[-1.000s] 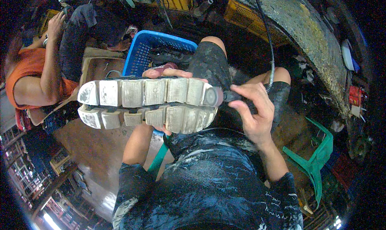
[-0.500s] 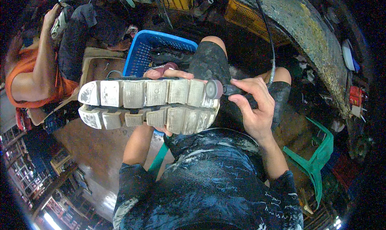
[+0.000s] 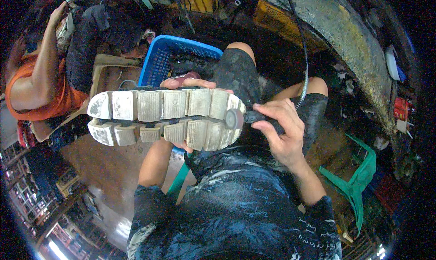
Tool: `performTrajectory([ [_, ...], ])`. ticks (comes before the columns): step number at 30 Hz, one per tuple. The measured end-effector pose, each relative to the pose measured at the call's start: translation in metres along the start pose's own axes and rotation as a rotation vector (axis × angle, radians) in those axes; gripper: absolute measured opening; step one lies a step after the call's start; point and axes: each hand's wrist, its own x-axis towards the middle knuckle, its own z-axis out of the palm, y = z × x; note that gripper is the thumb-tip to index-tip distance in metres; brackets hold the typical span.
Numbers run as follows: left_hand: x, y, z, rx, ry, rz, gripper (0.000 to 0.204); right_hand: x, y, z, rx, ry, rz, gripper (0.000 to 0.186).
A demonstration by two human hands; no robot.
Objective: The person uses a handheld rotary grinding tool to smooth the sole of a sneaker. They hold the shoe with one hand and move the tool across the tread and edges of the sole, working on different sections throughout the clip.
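A shoe [image 3: 175, 117] lies sole up across my lap, its pale, blocky tread scuffed and whiter at the left end. My left hand [image 3: 188, 83] is wrapped round it from below, with fingertips showing along the far edge; the palm is hidden behind the sole. Between the thumb and fingers of my right hand [image 3: 284, 130] is the black handle of a rotary grinder [image 3: 258, 117]. Its small round sanding head [image 3: 234, 119] is at the right end of the sole, over the groove between the two tread rows. A flexible shaft [image 3: 306, 73] rises from the handle.
Beyond my knee stands a blue plastic basket [image 3: 152, 55] with dark items inside. At the left sits a person in an orange top [image 3: 47, 85]. A green plastic stool [image 3: 356, 182] is on the right, and yellow crates [image 3: 279, 21] stand behind. A worn, curved ledge [image 3: 359, 42] borders the far right.
The grinder head has moved slightly left and toward me, from the far tread row to the groove at the sole's right end. The shoe has shifted a little left.
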Motion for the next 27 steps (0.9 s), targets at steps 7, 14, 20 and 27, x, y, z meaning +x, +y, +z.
performTrajectory([
  [7,-0.002,0.009,-0.001,-0.030,0.006,-0.012,0.134,0.008,-0.001,0.000,0.006,0.075,0.032,0.034],
  [14,-0.001,0.007,0.001,-0.014,0.015,0.024,0.133,0.012,-0.002,0.003,0.020,0.076,0.028,0.033],
  [20,0.000,0.006,0.000,0.032,0.003,0.017,0.133,0.009,-0.002,0.004,0.037,0.070,0.039,0.033],
  [27,0.003,0.000,-0.006,0.060,-0.014,0.038,0.135,0.003,-0.004,0.002,0.019,0.009,0.038,0.031],
])
